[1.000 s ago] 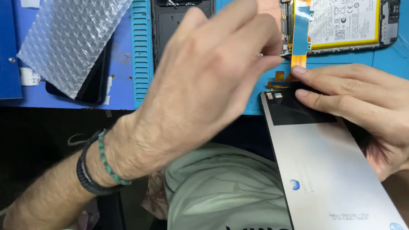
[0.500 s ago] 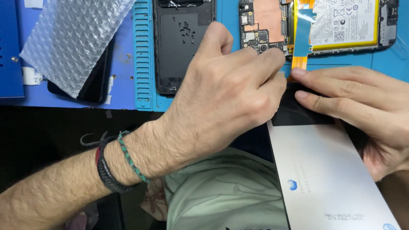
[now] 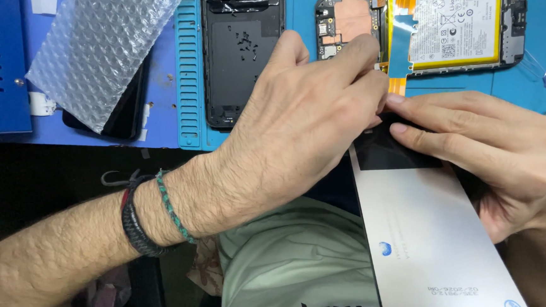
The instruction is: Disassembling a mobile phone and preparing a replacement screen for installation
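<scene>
The replacement screen panel (image 3: 426,239) lies at about five o'clock in the view, its pale protective film facing up, a dark strip bare at its top end, the long body running down toward the lower edge over the person's lap. The right hand (image 3: 494,152) comes in from three o'clock and has its grip closed on the panel's top end: fingers lie flat across the dark strip and the palm wraps the right edge. The left hand (image 3: 296,127) reaches in from eight o'clock across the middle, its fingertips pinched together at the panel's top corner, just beside the right hand's fingertips; what they pinch is hidden between the fingers. A dark cord bracelet and a green braided one (image 3: 153,211) sit on the left wrist.

At twelve to one o'clock on the blue tabletop mat (image 3: 318,68) lies an opened phone body (image 3: 423,27) with a yellow-edged battery and an orange flex cable hanging toward the hands. At eleven o'clock lies a black back cover (image 3: 242,54) with tiny screws gathered on it. A sheet of bubble wrap (image 3: 99,53) rests over a dark phone at ten o'clock.
</scene>
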